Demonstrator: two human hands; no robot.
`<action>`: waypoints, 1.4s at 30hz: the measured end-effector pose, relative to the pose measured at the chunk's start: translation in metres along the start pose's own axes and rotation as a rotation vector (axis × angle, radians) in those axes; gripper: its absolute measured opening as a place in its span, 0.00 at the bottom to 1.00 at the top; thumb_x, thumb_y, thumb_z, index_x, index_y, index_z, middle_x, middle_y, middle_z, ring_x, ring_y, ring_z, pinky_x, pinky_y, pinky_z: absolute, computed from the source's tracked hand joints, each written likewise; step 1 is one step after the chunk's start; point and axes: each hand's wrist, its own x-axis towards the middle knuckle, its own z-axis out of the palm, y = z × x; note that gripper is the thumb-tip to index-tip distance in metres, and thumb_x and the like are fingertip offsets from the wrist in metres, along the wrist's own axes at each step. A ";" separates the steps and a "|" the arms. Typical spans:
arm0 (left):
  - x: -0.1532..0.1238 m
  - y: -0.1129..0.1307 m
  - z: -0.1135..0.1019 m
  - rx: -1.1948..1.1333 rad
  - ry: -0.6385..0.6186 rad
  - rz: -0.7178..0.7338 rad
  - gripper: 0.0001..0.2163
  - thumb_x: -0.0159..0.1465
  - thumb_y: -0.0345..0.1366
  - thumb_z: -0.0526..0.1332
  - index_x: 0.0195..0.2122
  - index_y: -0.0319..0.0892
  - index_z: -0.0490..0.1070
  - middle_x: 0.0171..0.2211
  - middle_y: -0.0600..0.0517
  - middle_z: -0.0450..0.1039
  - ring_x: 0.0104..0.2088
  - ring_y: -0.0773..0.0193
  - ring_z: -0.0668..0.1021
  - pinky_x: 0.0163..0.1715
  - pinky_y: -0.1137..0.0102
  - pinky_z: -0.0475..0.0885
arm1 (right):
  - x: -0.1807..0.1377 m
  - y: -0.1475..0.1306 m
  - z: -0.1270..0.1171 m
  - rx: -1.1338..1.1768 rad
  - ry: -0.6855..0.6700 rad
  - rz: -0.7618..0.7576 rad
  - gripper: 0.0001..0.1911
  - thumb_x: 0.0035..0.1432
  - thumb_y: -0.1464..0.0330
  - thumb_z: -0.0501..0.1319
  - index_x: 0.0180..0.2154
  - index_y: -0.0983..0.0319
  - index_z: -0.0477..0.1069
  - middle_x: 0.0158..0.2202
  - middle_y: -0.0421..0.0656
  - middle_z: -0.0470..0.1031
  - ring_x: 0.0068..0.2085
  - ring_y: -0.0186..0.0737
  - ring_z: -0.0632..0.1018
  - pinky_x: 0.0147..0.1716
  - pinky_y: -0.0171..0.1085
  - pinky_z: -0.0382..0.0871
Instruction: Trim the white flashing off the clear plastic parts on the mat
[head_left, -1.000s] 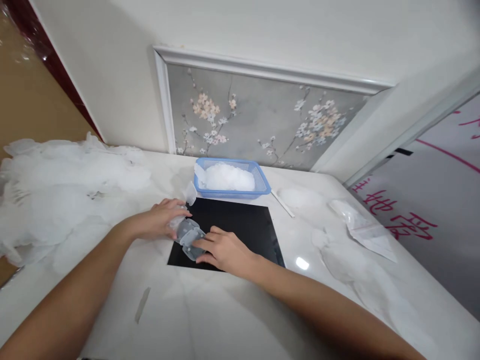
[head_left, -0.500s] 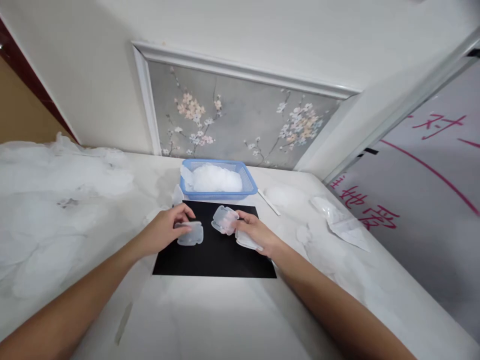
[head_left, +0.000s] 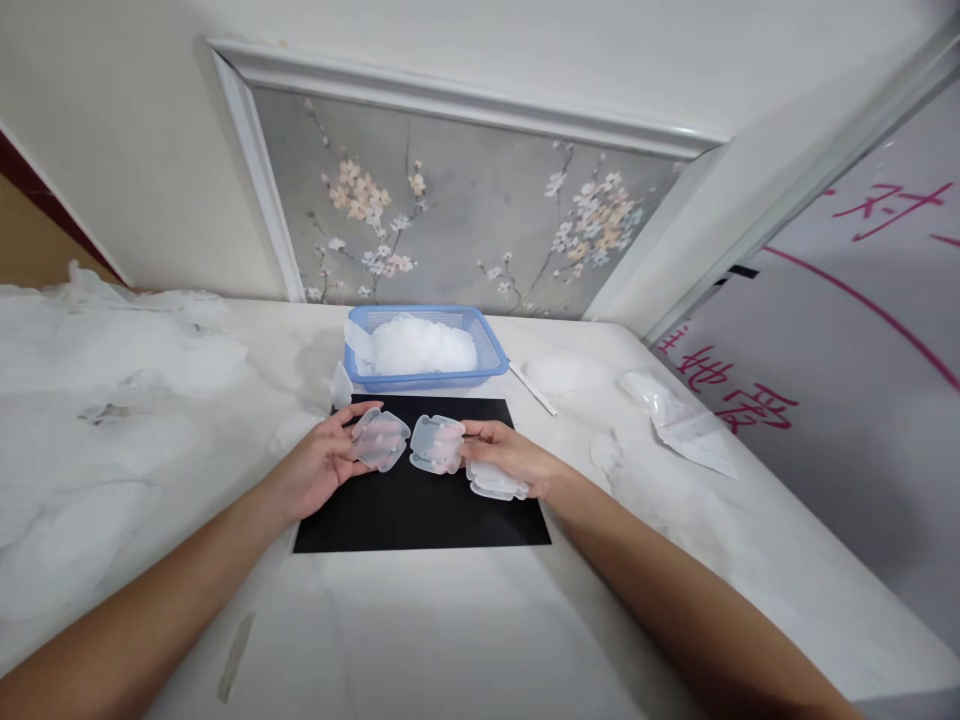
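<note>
Above a black sheet (head_left: 420, 520), my left hand (head_left: 322, 465) is closed on one translucent plastic piece (head_left: 382, 440), roughly square with notched, rounded corners. My right hand (head_left: 510, 455) grips a similar clear piece (head_left: 437, 445) between thumb and fingers, its face turned up toward me. Beneath that hand, against the palm, is a stack of whitish translucent pieces (head_left: 495, 480) of the same outline. The two single pieces are side by side with a narrow gap between them. Fingers show pinkish through the clear plastic.
Behind the sheet a blue basket (head_left: 427, 381) holds a heap of white translucent pieces (head_left: 424, 345). A white stick (head_left: 532, 388) lies to its right, and farther right a clear plastic bag (head_left: 675, 420). Piles of whitish translucent material (head_left: 112, 350) cover the table's left side.
My left hand has lifted its piece from low over the sheet and turned it face-up. The right hand's piece has moved slightly left and levelled toward it. The view has shifted a little.
</note>
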 end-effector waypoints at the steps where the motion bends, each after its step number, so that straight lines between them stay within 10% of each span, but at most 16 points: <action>1: 0.001 0.000 -0.002 -0.004 -0.003 0.008 0.29 0.47 0.23 0.57 0.53 0.45 0.66 0.47 0.47 0.76 0.48 0.53 0.79 0.49 0.56 0.75 | 0.000 0.000 0.000 0.000 -0.006 0.003 0.23 0.47 0.63 0.71 0.45 0.65 0.74 0.28 0.42 0.79 0.16 0.24 0.66 0.13 0.27 0.53; 20: 0.001 -0.003 -0.004 0.001 -0.063 -0.031 0.34 0.40 0.22 0.54 0.52 0.44 0.66 0.48 0.49 0.76 0.57 0.51 0.72 0.57 0.51 0.69 | -0.002 0.002 0.003 -0.036 0.066 -0.012 0.16 0.45 0.62 0.73 0.35 0.62 0.78 0.28 0.41 0.78 0.21 0.28 0.71 0.19 0.29 0.62; 27: 0.002 -0.004 -0.006 0.002 -0.078 -0.038 0.35 0.39 0.22 0.53 0.53 0.44 0.67 0.47 0.49 0.76 0.57 0.51 0.72 0.58 0.50 0.66 | 0.000 0.006 0.007 -0.033 0.138 -0.126 0.11 0.41 0.63 0.74 0.24 0.62 0.77 0.46 0.46 0.78 0.38 0.40 0.79 0.33 0.35 0.71; 42: -0.002 -0.008 -0.006 -0.028 -0.103 -0.025 0.35 0.39 0.22 0.53 0.52 0.45 0.69 0.47 0.49 0.76 0.58 0.52 0.71 0.57 0.51 0.67 | -0.002 0.012 0.021 -0.287 0.315 -0.090 0.21 0.44 0.56 0.70 0.22 0.60 0.61 0.20 0.36 0.68 0.20 0.30 0.66 0.20 0.32 0.57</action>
